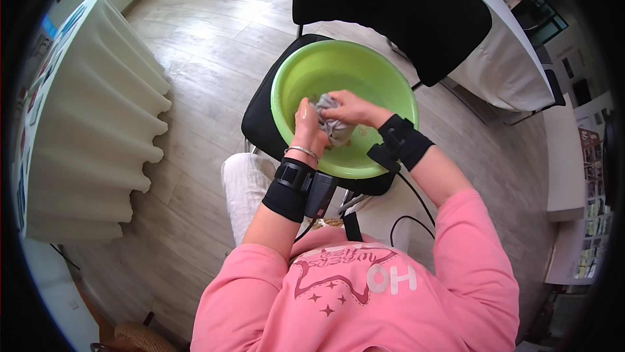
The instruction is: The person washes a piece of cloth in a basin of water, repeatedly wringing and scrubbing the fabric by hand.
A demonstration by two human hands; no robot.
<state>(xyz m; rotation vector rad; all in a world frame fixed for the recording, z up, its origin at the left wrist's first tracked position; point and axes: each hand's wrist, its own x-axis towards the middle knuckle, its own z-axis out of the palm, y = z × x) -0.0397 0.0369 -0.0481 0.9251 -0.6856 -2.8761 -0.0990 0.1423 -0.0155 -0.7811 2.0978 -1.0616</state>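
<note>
A crumpled grey cloth [337, 129] is bunched between my two hands over a light green plastic basin [407, 95]. My left hand [308, 124] grips the cloth from the left, its skin looking wet. From the right, my right hand [351, 107] is closed on the upper part of the same cloth. Some of the cloth hangs down below my fingers inside the basin. Whether its lower end touches the basin's bottom I cannot tell.
The basin rests on the seat of a black chair [265, 114], whose backrest [397, 7] rises behind it. At left stands a table with a draped white cloth [104, 124]; another draped table [501, 66] is at the far right. Cables [416, 189] hang from my wrist straps.
</note>
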